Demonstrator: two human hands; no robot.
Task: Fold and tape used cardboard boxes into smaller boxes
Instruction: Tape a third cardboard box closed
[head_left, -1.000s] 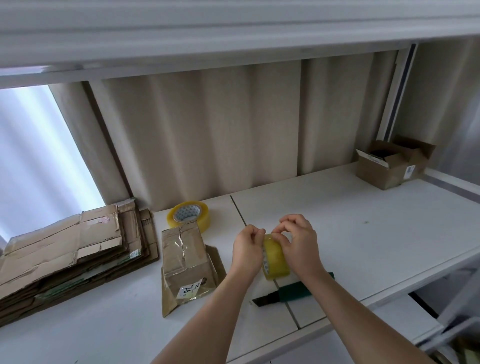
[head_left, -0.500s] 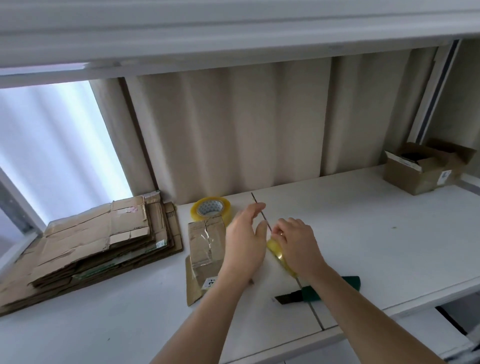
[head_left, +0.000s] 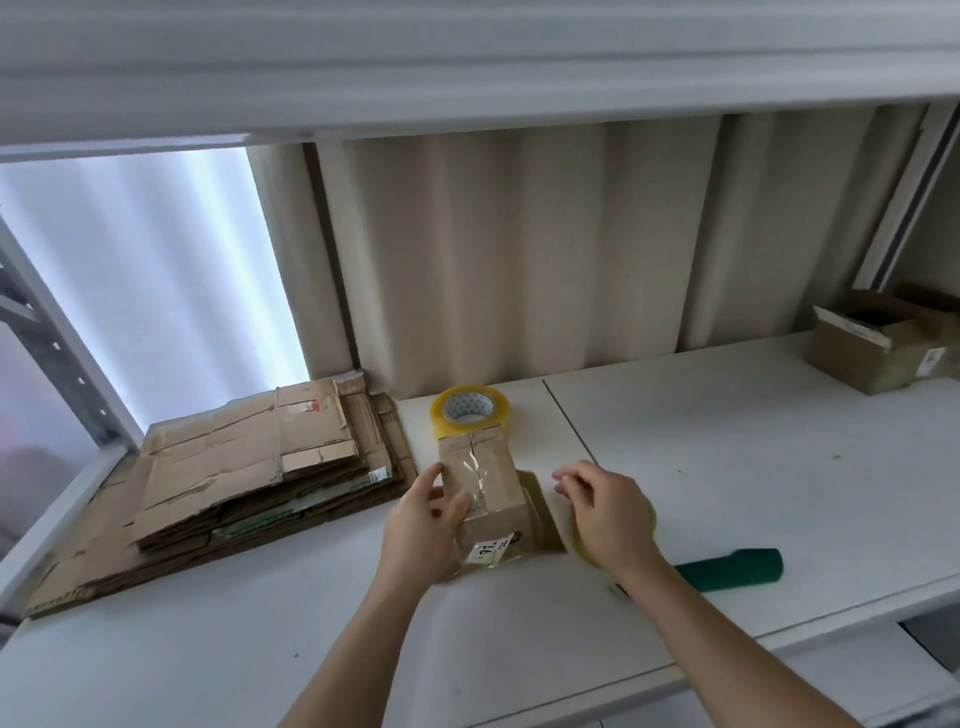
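A small brown cardboard box (head_left: 485, 475), sealed along its top with clear tape and carrying a white label on its near end, stands on the white table (head_left: 727, 467). My left hand (head_left: 421, 519) grips its left side, thumb on top. My right hand (head_left: 608, 514) is just right of the box, apart from it. Its palm lies over a yellow tape roll (head_left: 577, 543) flat on the table, and its fingers reach past the roll, loosely bent. A flat cardboard piece (head_left: 545, 525) lies under the box.
A second yellow tape roll (head_left: 470, 410) sits right behind the box. A stack of flattened cardboard (head_left: 249, 467) fills the table's left side. A green-handled knife (head_left: 727, 569) lies by my right forearm. An open cardboard box (head_left: 878, 348) stands at the far right. A shelf hangs overhead.
Both hands held the tape roll upright a second ago. My left hand let go and took hold of the small box. My right hand lowered the roll onto the table.
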